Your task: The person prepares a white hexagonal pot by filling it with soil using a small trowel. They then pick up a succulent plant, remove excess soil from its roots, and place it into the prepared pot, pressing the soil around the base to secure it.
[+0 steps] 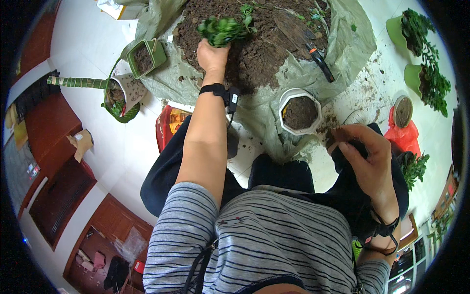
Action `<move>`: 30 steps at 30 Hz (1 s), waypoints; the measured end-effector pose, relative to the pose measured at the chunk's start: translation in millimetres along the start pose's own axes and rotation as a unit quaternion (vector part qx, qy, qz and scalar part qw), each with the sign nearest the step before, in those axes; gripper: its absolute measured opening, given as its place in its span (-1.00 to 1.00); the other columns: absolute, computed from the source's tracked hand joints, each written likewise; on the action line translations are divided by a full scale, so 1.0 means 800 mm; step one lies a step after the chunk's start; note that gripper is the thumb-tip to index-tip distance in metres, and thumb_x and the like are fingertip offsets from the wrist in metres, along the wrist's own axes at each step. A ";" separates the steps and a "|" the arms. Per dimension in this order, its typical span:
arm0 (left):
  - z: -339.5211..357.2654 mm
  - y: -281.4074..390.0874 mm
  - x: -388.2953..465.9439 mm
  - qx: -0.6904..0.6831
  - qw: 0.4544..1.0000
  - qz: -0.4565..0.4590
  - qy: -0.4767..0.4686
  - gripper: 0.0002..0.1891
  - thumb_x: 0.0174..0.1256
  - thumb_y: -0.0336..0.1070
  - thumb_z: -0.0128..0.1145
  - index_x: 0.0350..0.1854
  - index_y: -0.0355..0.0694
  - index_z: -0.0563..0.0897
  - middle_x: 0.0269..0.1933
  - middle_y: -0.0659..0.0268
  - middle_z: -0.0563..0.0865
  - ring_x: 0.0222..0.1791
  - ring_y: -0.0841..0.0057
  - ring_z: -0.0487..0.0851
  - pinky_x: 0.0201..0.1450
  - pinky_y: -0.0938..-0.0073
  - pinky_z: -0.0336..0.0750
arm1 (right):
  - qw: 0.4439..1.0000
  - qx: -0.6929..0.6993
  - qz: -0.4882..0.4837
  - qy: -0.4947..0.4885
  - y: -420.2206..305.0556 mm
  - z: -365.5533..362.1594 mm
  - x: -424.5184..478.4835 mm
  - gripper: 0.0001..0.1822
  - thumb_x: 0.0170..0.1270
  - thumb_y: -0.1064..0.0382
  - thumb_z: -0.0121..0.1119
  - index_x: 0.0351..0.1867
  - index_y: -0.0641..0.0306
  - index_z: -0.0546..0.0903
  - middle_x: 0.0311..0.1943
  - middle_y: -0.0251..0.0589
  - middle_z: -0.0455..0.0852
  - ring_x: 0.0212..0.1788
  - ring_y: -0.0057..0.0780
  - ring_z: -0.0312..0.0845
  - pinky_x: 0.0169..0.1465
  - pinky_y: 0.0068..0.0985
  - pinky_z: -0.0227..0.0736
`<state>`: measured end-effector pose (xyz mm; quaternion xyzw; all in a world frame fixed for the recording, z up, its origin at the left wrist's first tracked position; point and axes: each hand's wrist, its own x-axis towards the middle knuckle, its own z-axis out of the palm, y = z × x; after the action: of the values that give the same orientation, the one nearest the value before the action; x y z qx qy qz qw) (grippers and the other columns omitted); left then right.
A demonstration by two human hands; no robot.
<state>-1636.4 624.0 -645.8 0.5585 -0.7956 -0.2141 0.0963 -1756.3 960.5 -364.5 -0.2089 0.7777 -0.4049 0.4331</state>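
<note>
My left hand [213,55] reaches forward over the heaped brown soil [257,62], closed around the base of a leafy green plant [222,32] that is slightly blurred. My right hand [361,154] is raised above my right knee, its thumb and fingers curved towards each other; soil clings to the fingertips, and whether anything sits between them is unclear. Between the hands stands a white octagonal pot [300,113] filled with soil. A garden trowel [320,62] with a black and orange handle lies with its dirty blade on the soil. Loose green sprigs [248,15] rest on the heap.
A green plastic sheet [345,55] lies under the soil. At left are a square green pot [158,55] and a patterned pot [130,90] with a thick stem. Green pots [413,79] with plants, a red bag [407,137] and a round soil-filled pot [402,111] stand right.
</note>
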 end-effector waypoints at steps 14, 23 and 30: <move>-0.246 0.051 -0.003 -0.657 0.744 -0.069 -0.098 -0.43 0.13 -0.32 0.38 0.21 -0.20 0.48 0.16 0.17 0.58 0.04 0.31 0.58 0.42 0.04 0.20 | 0.968 0.048 -0.243 0.036 -0.016 0.003 -0.021 -0.78 0.20 0.47 0.26 -0.11 0.42 0.63 -0.26 -0.18 0.76 -0.20 -0.52 0.66 -0.06 -0.55 0.54; -0.361 0.239 -0.114 -0.579 0.766 0.076 -0.267 -0.66 0.23 -0.34 0.23 0.05 -0.26 0.60 -0.02 0.20 0.68 -0.02 0.34 0.64 0.07 0.27 0.48 | 0.941 0.014 -0.307 0.143 -0.043 -0.001 0.010 -0.65 0.10 0.28 0.36 -0.06 0.30 0.66 -0.17 -0.17 0.76 -0.14 -0.34 0.67 0.04 -0.40 0.54; -0.371 0.327 -0.203 -0.503 0.773 0.220 -0.318 -0.63 0.12 -0.51 0.34 0.01 -0.33 0.61 -0.03 0.22 0.70 -0.06 0.42 0.64 -0.05 0.41 0.57 | 0.940 0.185 -0.259 0.123 -0.091 0.009 0.010 -0.36 -0.08 0.27 0.51 0.09 0.40 0.52 -0.08 -0.07 0.70 -0.06 -0.32 0.60 0.07 -0.43 0.49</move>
<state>-1683.7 780.2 -250.7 0.1395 -0.6607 -0.7223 0.1495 -1756.1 909.3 -311.8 -0.2678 0.6549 -0.6627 0.2452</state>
